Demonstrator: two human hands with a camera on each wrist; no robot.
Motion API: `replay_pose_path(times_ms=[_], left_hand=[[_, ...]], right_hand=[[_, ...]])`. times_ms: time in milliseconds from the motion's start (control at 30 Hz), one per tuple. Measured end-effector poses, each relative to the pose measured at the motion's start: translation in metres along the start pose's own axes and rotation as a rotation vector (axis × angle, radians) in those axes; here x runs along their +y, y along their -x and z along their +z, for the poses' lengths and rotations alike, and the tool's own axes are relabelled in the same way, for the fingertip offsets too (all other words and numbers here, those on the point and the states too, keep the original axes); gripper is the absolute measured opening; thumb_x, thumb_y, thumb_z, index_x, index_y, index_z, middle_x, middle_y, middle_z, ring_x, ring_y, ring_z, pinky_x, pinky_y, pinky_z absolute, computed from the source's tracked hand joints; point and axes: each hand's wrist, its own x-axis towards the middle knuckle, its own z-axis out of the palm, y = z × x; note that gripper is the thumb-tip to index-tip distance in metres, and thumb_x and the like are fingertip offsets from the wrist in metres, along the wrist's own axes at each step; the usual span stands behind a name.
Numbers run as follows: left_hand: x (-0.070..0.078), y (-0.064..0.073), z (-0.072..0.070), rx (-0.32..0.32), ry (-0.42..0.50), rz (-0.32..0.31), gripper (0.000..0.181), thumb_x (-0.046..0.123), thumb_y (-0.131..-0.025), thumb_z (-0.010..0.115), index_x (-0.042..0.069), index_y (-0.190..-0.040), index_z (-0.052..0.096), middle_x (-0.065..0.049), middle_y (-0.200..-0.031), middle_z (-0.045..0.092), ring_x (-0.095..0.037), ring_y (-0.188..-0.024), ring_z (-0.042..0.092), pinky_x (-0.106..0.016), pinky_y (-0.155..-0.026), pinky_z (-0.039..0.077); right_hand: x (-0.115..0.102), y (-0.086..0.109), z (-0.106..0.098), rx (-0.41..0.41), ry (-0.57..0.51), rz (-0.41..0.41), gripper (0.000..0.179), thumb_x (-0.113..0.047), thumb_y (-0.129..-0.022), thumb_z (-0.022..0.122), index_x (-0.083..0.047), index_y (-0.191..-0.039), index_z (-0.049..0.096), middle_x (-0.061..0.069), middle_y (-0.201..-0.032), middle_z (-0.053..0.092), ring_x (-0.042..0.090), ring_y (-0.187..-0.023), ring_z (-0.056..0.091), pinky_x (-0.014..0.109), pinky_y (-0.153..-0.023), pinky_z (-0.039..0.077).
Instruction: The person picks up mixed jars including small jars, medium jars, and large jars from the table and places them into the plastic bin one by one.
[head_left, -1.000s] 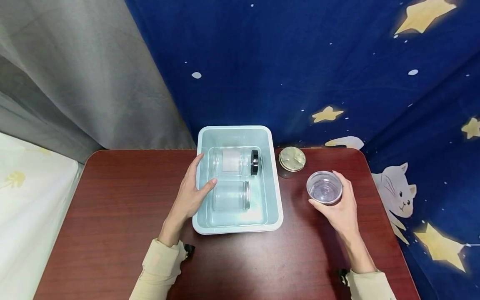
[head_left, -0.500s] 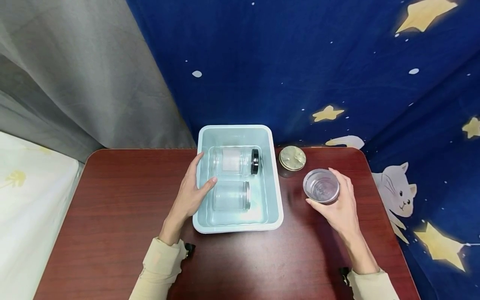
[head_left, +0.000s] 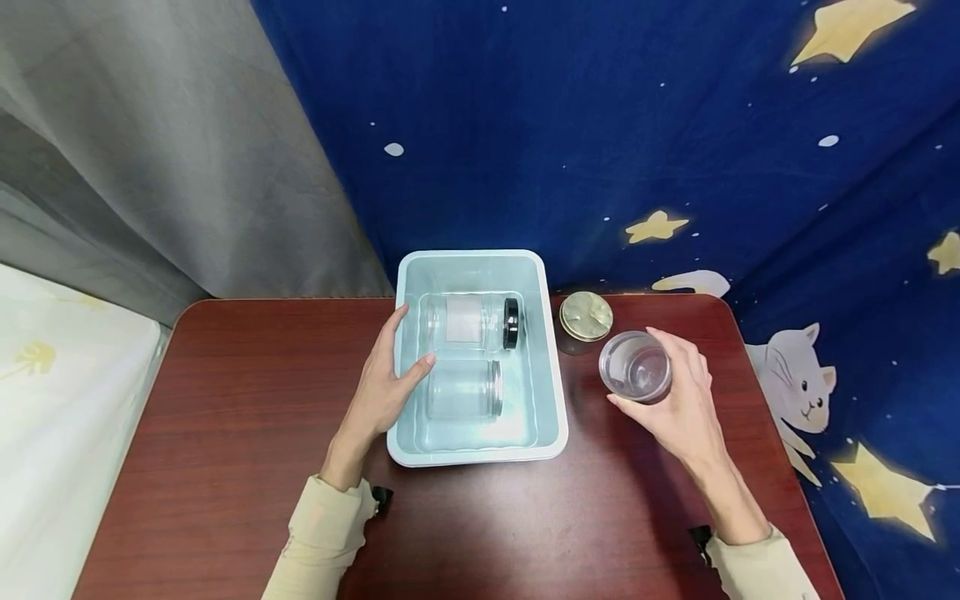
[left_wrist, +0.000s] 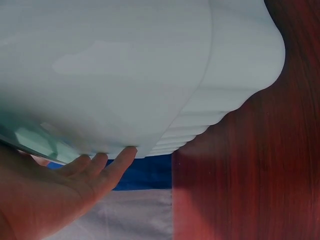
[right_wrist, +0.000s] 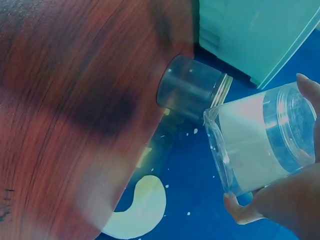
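Observation:
My left hand (head_left: 381, 390) holds the left wall of a pale blue plastic tub (head_left: 556, 408), thumb over the inside. In the left wrist view its fingers (left_wrist: 118, 166) lie against the outer wall. In the tub two clear jars lie on their sides: a jar with a black lid (head_left: 510, 323) and white label, and a jar with a silver-coloured rim (head_left: 496, 388). To the right, my right hand (head_left: 686, 408) grips a clear lidless jar (head_left: 636, 367), mouth up and slightly tilted, above the table. The right wrist view shows its white label (right_wrist: 246, 135) and threaded neck.
A jar with a dented gold-coloured lid (head_left: 587, 316) stands upright between the tub and the held jar, near the back edge of the reddish-brown wooden table (head_left: 247, 417). Behind hang a grey curtain (head_left: 187, 167) and a blue star-patterned curtain (head_left: 525, 150).
My right hand has moved slightly left and away from me with the clear jar, and the jar's tilt has changed a little. My left hand stays at the tub.

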Motion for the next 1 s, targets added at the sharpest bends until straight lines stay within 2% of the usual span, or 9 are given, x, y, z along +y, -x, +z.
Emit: replay_pose_path(times_ms=[200, 533, 733, 1000], left_hand=[[0.001, 0.001, 0.001, -0.001, 0.024, -0.001, 0.075, 0.031, -0.098, 0.063, 0.026, -0.159, 0.02, 0.003, -0.163, 0.02, -0.023, -0.148, 0.021, -0.06, -0.111, 0.023], [0.0, 0.001, 0.001, -0.001, 0.027, -0.002, 0.073, 0.027, -0.099, 0.062, 0.027, -0.159, 0.02, 0.004, -0.163, 0.02, -0.022, -0.148, 0.021, -0.06, -0.112, 0.023], [-0.002, 0.001, 0.001, -0.001, 0.026, -0.008, 0.073, 0.032, -0.099, 0.061, 0.028, -0.159, 0.02, 0.004, -0.163, 0.02, -0.022, -0.148, 0.021, -0.061, -0.111, 0.023], [-0.002, 0.0, 0.001, 0.003, 0.022, -0.001, 0.074, 0.028, -0.099, 0.062, 0.027, -0.159, 0.02, 0.002, -0.163, 0.021, -0.024, -0.147, 0.023, -0.061, -0.11, 0.026]], right_hand=[[-0.005, -0.003, 0.0, -0.007, 0.018, -0.013, 0.105, -0.022, -0.051, 0.099, -0.02, -0.144, 0.051, 0.009, -0.137, 0.052, 0.035, -0.119, 0.044, 0.055, -0.087, 0.028], [-0.02, -0.014, 0.001, -0.004, 0.074, -0.098, 0.102, -0.033, -0.05, 0.098, -0.022, -0.141, 0.055, 0.008, -0.132, 0.053, 0.037, -0.117, 0.044, 0.052, -0.085, 0.027], [-0.028, -0.018, 0.005, -0.007, 0.068, -0.144, 0.098, -0.032, -0.052, 0.097, -0.023, -0.14, 0.057, 0.01, -0.129, 0.053, 0.037, -0.112, 0.044, 0.053, -0.088, 0.027], [-0.035, -0.019, 0.005, -0.032, 0.086, -0.134, 0.096, -0.034, -0.052, 0.098, -0.02, -0.138, 0.058, 0.011, -0.129, 0.052, 0.037, -0.114, 0.043, 0.055, -0.088, 0.028]])
